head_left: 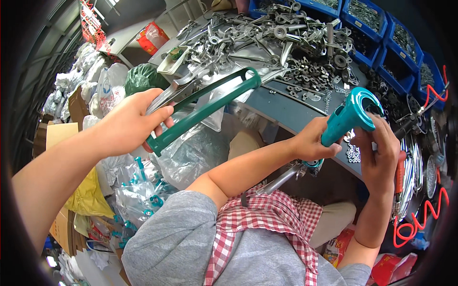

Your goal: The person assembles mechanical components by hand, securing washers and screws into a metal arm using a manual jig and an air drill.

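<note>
My left hand is closed round the narrow end of a glossy teal tube, which flares into a round collar with a gap in it. At that collar's right edge my right hand has its fingers bent in, fingertips against the rim; anything small between them is hidden. Below my left hand show a teal ring and a shiny metal rod above my lap. From the left a co-worker's hand reaches in, holding a long dark green open frame and a steel piece.
A grey workbench carries a heap of metal parts and small dark brackets. Blue bins of hardware line its far right. White nuts lie near my hands. Red coiled hose hangs right; plastic bags fill the left.
</note>
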Available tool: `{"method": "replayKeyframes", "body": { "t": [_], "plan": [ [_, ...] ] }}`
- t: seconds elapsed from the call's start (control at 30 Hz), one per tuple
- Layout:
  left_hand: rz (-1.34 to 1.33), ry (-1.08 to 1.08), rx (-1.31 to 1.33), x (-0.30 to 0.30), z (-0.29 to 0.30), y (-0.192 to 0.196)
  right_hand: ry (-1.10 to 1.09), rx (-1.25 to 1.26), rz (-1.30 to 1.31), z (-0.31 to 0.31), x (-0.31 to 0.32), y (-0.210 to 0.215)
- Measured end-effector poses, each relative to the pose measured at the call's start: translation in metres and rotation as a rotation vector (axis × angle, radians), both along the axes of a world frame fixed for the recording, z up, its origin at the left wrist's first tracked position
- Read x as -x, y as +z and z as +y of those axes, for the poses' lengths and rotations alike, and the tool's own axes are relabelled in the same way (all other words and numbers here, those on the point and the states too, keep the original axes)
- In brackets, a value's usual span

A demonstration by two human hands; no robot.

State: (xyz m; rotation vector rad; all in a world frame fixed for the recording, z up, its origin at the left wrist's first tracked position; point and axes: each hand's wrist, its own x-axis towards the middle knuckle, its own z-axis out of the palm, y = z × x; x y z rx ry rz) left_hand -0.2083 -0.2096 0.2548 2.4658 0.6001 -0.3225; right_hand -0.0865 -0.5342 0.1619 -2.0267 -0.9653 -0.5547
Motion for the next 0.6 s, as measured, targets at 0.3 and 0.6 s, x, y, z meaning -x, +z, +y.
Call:
{"method": "replayKeyframes", "body": {
  "t": [0.3,0.6],
  "plan": [
    [-0.661,-0.705,1.049,-0.14,-0.177,-0.212,0.032,-0.408,0.003,-0.046,-0.006,-0.033],
    [-0.596,-0.74,1.403,-0.135,-0.177,-0.173,-0.934,-0.397,0.227,-0.263,-0.176,-0.125]
  ]
}}
